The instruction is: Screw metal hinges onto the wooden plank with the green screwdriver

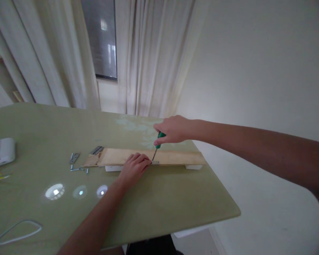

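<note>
My right hand (172,130) is wrapped round the green handle of a screwdriver (158,140). Its shaft slants down to a small metal hinge (155,163) at the near edge of a wooden board (180,157). My left hand (135,165) rests on the board just left of the hinge, fingers bent together by the screwdriver's tip. Whether those fingertips pinch a screw is too small to make out. White blocks (193,166) sit under the board, which lies lengthwise across the table.
Left of the board lie loose hinges (74,158) and several screws (76,169) on the green table (175,198). A white device (1,152) stands at the far left, with a white cable (23,222) nearer me. Curtains (151,60) and a wall rise behind.
</note>
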The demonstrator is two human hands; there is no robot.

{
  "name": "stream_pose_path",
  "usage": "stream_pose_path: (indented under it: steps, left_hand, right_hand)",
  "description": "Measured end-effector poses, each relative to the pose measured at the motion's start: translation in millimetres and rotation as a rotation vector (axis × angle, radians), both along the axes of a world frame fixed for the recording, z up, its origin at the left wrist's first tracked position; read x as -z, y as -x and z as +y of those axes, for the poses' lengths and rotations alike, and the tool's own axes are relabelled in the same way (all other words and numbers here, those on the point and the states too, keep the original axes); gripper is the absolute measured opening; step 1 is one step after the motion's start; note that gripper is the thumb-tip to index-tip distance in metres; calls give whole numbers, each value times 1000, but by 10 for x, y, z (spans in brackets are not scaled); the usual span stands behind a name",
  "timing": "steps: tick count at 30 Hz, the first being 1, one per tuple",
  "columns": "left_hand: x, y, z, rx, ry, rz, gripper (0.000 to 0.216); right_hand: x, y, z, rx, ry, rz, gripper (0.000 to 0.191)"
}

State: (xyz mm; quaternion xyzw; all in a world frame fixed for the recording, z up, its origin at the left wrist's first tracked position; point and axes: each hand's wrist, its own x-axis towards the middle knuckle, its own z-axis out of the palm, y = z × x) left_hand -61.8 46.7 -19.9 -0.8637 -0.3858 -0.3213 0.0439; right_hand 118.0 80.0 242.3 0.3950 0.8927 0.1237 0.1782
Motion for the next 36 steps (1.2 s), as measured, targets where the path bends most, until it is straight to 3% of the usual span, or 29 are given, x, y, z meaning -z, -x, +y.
stream_pose_path:
  steps: [4,7,11,14,17,21,24,26,31,33,36]
  left_hand:
    - [35,-8,3,6,-59,-5,14]
    - [51,-14,-4,1,-93,9,16]
    - [70,-20,-7,3,-110,-6,16]
    - [83,-19,2,6,-104,-39,17]
    - [93,-17,6,9,-99,-49,18]
    - [95,-23,2,7,-98,-48,17]
    - [87,-28,-3,3,-102,-58,17]
    - [81,-27,-5,3,-107,-59,16]
    - [64,-19,-14,13,-117,-36,17]
    - [60,-19,-16,6,-127,-22,16]
    - [64,-21,-16,-6,-132,-5,15]
  right_hand:
    - [-6,17,-35,-51,46,-19,52]
    - [-8,23,-23,34,-14,-19,60]
    - [-41,34,10,33,82,-47,65]
    - [-50,63,1,50,12,-67,59]
    - [-59,88,-37,129,10,-92,65]
    - [-78,104,-76,43,97,-108,63]
    - [-56,140,-78,19,14,-62,50]
    - [-35,179,-79,48,-37,-46,59]
    - [-6,273,-99,10,58,-57,55]
    - [7,299,-100,8,-15,-13,48]
    - [14,314,-90,52,-54,-29,55]
